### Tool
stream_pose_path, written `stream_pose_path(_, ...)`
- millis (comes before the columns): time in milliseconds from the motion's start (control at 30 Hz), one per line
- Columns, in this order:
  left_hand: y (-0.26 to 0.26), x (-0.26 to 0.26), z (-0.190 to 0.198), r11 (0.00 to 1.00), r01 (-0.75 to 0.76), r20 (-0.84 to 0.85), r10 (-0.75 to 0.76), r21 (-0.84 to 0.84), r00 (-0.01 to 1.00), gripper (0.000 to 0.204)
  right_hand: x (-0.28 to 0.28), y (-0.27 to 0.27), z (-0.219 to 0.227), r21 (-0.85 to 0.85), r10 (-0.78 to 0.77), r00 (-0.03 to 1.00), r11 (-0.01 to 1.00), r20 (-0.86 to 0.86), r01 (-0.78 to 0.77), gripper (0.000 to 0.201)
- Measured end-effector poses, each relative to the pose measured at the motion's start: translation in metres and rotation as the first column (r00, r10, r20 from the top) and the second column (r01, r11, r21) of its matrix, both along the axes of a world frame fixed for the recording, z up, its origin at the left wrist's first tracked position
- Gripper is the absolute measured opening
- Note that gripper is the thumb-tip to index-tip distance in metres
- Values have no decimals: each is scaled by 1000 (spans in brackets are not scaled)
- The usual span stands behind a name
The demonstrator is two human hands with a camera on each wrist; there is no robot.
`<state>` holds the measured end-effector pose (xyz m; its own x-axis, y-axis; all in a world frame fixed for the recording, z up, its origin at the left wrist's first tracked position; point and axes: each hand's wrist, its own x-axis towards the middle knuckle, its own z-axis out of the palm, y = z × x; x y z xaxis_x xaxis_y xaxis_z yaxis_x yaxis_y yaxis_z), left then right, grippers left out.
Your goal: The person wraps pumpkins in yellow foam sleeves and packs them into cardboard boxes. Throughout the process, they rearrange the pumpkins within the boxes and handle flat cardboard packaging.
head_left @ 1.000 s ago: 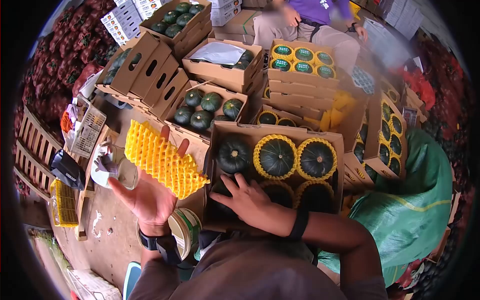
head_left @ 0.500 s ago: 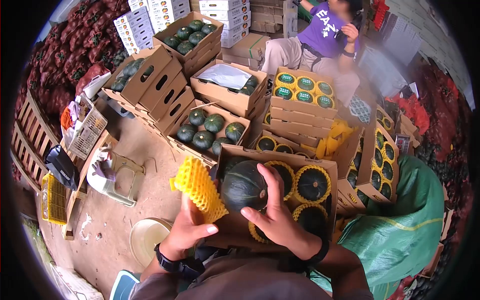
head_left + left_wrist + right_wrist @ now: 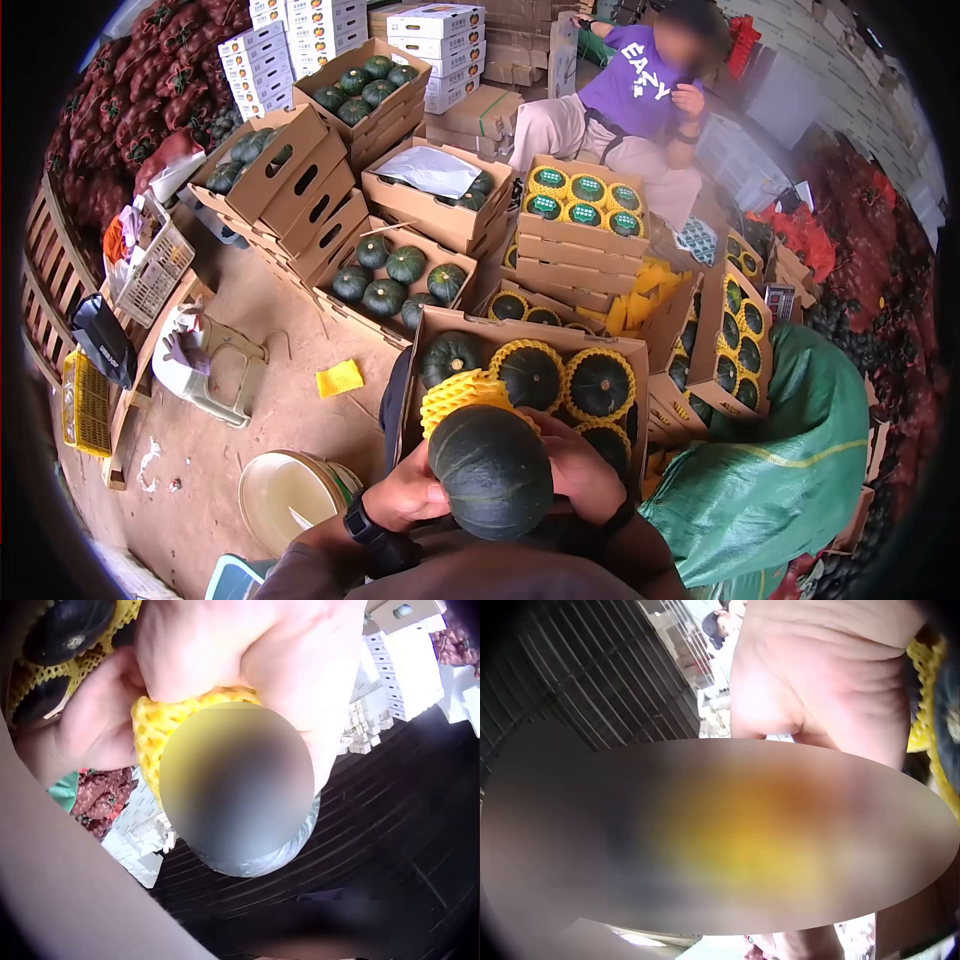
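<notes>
In the head view a dark green pumpkin [image 3: 490, 475] is held close to the body between my two hands. My left hand [image 3: 408, 490] grips its left side, with the thumb on the skin. On the opposite side my right hand [image 3: 580, 468] curls around it, fingers partly hidden behind. A yellow foam net [image 3: 458, 398] sits against the pumpkin's far side, bunched there. The left wrist view shows the foam net [image 3: 150, 742] under the left hand [image 3: 247, 652]; blur covers the middle. Below the hands is a cardboard box [image 3: 412, 385] holding one bare pumpkin [image 3: 450, 358] and several netted pumpkins [image 3: 600, 385].
Stacked boxes of bare pumpkins [image 3: 385, 290] stand ahead to the left, and boxes of netted, labelled pumpkins [image 3: 585, 200] ahead. A green sack [image 3: 790, 430] lies at right. A bucket [image 3: 285, 495], plastic stool [image 3: 235, 370] and loose yellow net [image 3: 340, 378] are at left. A seated person [image 3: 630, 90] is beyond.
My right hand has lifted a pumpkin out of the box and brought it toward my body. The left hand, earlier carrying the foam net, has come in to hold the pumpkin with the net against it.
</notes>
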<state>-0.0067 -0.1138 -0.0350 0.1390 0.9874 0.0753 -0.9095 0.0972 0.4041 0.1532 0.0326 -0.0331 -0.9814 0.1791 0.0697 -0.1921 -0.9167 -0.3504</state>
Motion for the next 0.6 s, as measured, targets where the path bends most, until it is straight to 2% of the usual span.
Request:
stream_pose_path(33,3,-1,8,998,-51,-121,44,-49,992,84,5,0,13,122,-172,965,981,199,149,29)
stream_pose_path(67,7,1,16,990,-105,-242,80,-92,967,85,3,8,14,608,-532,824,725,195,324,24)
stream_pose_path(100,12,5,20,979,-162,-362,107,-124,926,87,0,15,14,920,-790,613,237,-4,312,20)
stream_pose_path(133,21,11,22,956,-287,-480,225,-61,848,89,-2,14,24,955,-853,497,-2,-157,297,23)
stream_pose_path(167,26,15,23,924,-377,-465,309,-59,829,90,-4,13,34,937,-865,381,-243,-326,249,26)
stream_pose_path(200,29,19,24,883,-465,-450,392,-59,802,91,-5,13,28,889,-839,299,-407,-455,209,29)
stream_pose_path(233,31,20,24,834,-549,-433,472,-64,768,92,-6,10,26,842,-798,270,-518,-538,147,30)
stream_pose_path(267,32,18,24,814,-580,-523,494,-1,694,96,-7,4,27,837,-797,260,-530,-546,132,31)
stream_pose_path(300,32,19,24,796,-605,-536,511,1,672,98,-7,-1,28,831,-794,251,-543,-554,118,31)
stream_pose_path(333,34,19,24,778,-629,-548,529,7,648,99,-7,-4,23,893,-847,284,-421,-449,158,31)
stream_pose_path(367,35,19,24,760,-650,-561,544,13,624,100,-8,-5,23,916,-865,304,-361,-400,177,33)
stream_pose_path(400,35,18,18,736,-674,-650,544,66,530,103,-9,-7,26,935,-881,324,-296,-346,193,35)
stream_pose_path(433,36,18,17,741,-663,-689,535,104,489,103,-8,-9,29,951,-893,343,-229,-290,208,38)
stream_pose_path(467,36,18,16,748,-649,-725,524,140,447,103,-5,-6,35,944,-833,445,-310,-329,116,46)
stream_pose_path(500,37,18,15,755,-633,-758,512,173,403,103,-7,-3,38,947,-798,512,-297,-318,126,45)
stream_pose_path(533,37,17,13,772,-611,-769,496,178,403,101,-10,0,27,939,-786,618,189,-32,289,45)
stream_pose_path(567,36,15,11,788,-588,-780,479,180,403,99,-13,3,14,689,-632,750,633,194,354,44)
stream_pose_path(600,36,12,10,803,-568,-790,463,182,401,98,-10,7,12,513,-496,834,795,242,324,48)
